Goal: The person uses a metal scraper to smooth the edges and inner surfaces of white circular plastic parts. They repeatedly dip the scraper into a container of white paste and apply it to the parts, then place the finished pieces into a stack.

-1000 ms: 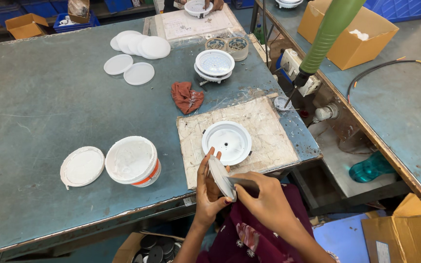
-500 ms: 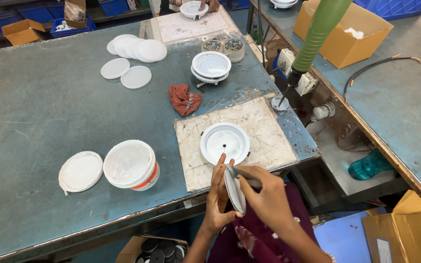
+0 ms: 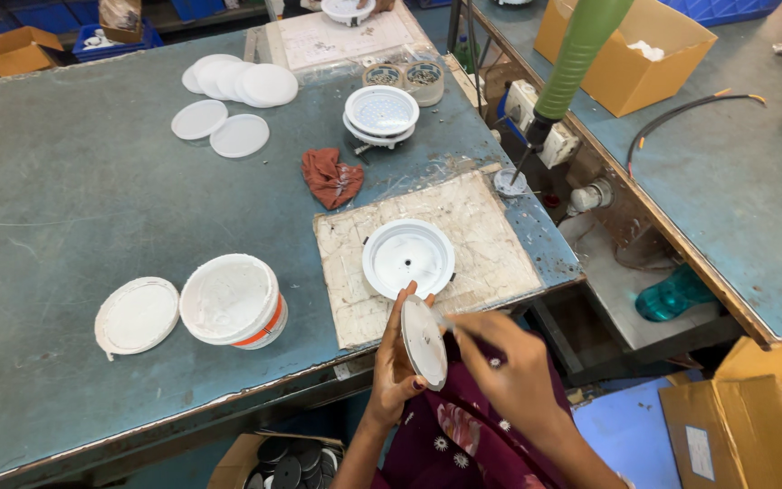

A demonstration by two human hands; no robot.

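Grey-green workbench [image 3: 65, 199], near edge: your left hand [image 3: 391, 371] grips a white disc [image 3: 424, 342] by its rim, held on edge just off the bench, long axis near-vertical, face turned toward your right hand [image 3: 509, 371]. That hand pinches a thin tool against the disc. Just beyond: white round housing [image 3: 408, 258] on a worn mat [image 3: 491, 244]. Left: open white tub [image 3: 231, 301], its lid [image 3: 137, 315] beside it.

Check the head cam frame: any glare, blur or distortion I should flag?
Head view: even overhead light, soft shadows, mild sheen on the blue-grey table; white housing and bucket sharp. Left hand and right hand on the disc slightly soft. Wide-angle bend at table edges; green tool looms, cropped at top.
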